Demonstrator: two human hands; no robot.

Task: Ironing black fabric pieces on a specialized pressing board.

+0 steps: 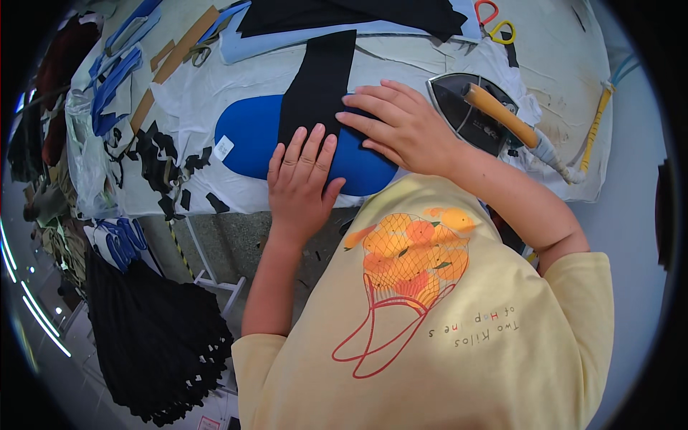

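Note:
A strip of black fabric (319, 79) lies across a blue oval piece (247, 132) at the table's near edge. My left hand (302, 168) rests flat over the lower end of the strip and the blue piece, fingers stretched out. Just right of it, my right hand (405, 125) lies with its fingers spread, their tips touching the strip's right edge and the blue piece. Neither hand grips anything. A small white label (223, 148) sits on the blue piece's left end. Close to my right hand stands an iron (476, 115) with a wooden handle.
Black scraps (156, 161) are scattered on the left of the white-covered table (559, 86). Behind lie a black fabric stack (351, 16), scissors (497, 23) and blue strips (118, 79). A yellow-wrapped cord (596, 129) runs at the right. Black cloth (154, 337) hangs below left.

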